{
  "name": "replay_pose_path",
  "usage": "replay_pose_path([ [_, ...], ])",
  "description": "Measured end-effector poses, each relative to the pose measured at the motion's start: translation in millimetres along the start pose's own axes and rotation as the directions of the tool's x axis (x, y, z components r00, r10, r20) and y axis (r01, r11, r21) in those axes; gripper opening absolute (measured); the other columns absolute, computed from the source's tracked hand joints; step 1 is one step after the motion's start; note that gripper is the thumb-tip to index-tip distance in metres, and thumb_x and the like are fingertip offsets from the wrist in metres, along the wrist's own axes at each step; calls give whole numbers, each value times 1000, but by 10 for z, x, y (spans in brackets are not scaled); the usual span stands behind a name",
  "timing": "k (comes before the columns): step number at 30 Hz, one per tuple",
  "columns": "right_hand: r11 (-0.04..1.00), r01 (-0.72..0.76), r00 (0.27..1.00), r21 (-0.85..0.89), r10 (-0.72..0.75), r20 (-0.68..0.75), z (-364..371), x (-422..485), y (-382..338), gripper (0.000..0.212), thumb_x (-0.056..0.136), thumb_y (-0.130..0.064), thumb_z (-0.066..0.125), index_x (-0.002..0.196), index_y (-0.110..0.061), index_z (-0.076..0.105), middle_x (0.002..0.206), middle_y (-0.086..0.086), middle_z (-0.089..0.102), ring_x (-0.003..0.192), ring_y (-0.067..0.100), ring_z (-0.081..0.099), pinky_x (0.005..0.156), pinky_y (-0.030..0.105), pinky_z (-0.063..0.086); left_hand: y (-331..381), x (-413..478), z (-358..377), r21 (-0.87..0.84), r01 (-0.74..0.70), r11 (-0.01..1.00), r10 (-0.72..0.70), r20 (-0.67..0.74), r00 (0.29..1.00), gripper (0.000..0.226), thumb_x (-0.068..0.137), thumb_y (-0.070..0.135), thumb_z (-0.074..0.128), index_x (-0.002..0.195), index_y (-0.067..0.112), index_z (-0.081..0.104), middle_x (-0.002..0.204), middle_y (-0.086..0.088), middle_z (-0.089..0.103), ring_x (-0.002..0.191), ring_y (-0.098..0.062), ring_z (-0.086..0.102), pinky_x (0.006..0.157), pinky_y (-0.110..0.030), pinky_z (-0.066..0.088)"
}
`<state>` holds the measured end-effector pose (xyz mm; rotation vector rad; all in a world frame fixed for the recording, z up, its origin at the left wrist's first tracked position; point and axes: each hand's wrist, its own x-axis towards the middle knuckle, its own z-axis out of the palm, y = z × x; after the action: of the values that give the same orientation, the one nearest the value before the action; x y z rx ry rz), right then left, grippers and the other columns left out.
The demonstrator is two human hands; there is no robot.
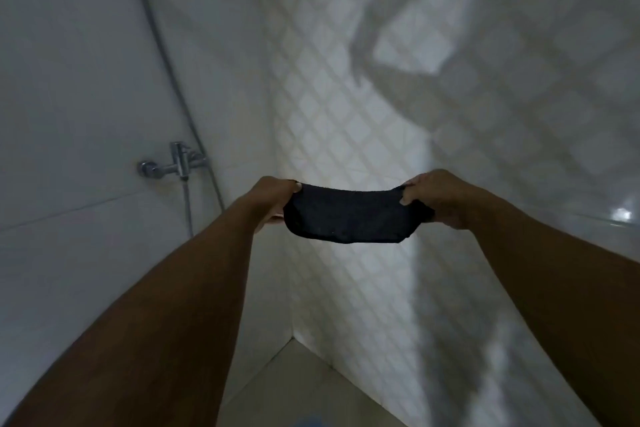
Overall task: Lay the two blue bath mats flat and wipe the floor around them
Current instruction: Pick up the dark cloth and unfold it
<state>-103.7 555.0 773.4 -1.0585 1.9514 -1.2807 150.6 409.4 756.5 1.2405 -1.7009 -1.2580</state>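
White tiled walls (346,97) meet in a shower corner, with a chrome tap (173,163) and hose on the left wall. In front of that corner, the left hand (273,198) and right hand (440,196) each pinch one end of a small dark cloth (349,215), stretched between them in mid-air.

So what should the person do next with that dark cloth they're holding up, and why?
Probably lower the dark cloth toward the floor to start wiping. Left hand and right hand each pinch one end, holding it stretched in the air in front of the tiled wall, well above the floor. Only a blurred sliver of blue shows at the bottom edge.
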Motion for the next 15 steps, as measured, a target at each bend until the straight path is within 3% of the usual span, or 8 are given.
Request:
replay_pose_path([
  [3,986,28,988,165,-52,143,483,203,-174,31,81,10,60,106,-7,64,114,17,65,96,28,64,73,39,59,-219,-65,-467,-97,54,994,-63,-91,994,20,100,28,55,113,15,64,112,-7,70,97,-25,68,64,-33,54],
  [7,979,36,949,203,-97,300,1091,367,-356,36,84,8,62,113,-11,61,112,13,63,92,22,63,59,29,54,-504,-305,-989,-156,113,981,-147,-221,964,13,97,25,59,105,16,65,106,-10,69,95,-27,67,60,-33,55],
  [12,976,59,875,208,-151,460,1728,456,-374,29,88,1,66,115,-9,68,111,16,67,97,28,65,82,35,58,-851,-876,-1302,-306,208,929,-287,-241,927,21,86,19,60,104,8,62,102,-12,62,87,-29,64,60,-34,59],
  [15,984,77,811,158,-154,565,2016,396,-332,24,89,-4,67,110,-14,71,112,16,68,104,31,65,96,42,56,-1015,-1229,-1289,-395,252,883,-365,-242,899,37,74,25,66,105,4,60,101,-13,57,92,-30,59,73,-38,55],
])
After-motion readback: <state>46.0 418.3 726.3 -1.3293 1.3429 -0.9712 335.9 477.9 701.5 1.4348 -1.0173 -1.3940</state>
